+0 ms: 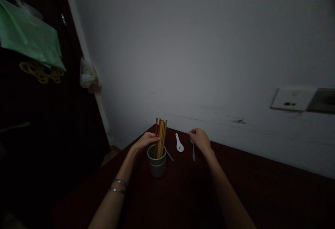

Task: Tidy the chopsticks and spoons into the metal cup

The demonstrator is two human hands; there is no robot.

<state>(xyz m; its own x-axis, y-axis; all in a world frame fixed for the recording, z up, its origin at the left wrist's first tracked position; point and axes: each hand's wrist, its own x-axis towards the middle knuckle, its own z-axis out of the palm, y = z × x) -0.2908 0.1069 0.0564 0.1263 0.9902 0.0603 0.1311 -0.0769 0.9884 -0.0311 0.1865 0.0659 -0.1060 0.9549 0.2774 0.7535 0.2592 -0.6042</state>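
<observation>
A grey metal cup [157, 168] stands upright on the dark red table, holding a bundle of wooden chopsticks [161, 140]. My left hand [147, 140] is closed around the chopsticks just above the rim. My right hand [200, 139] is pinched at the upper end of a metal spoon [193, 153]; its fingertips partly hide that end. Between the hands lies a white ceramic spoon [179, 146] with a small blue mark in its bowl. A thin pale utensil [170, 156] rests beside the cup, its kind unclear and its upper end hidden.
The table [167, 201] meets a grey wall [183, 65] at the back. A socket plate [292, 98] is on the wall at right. At left, a green cloth bag [31, 35] hangs on a dark door, and a plastic bag [88, 74] hangs near the frame. The light is dim.
</observation>
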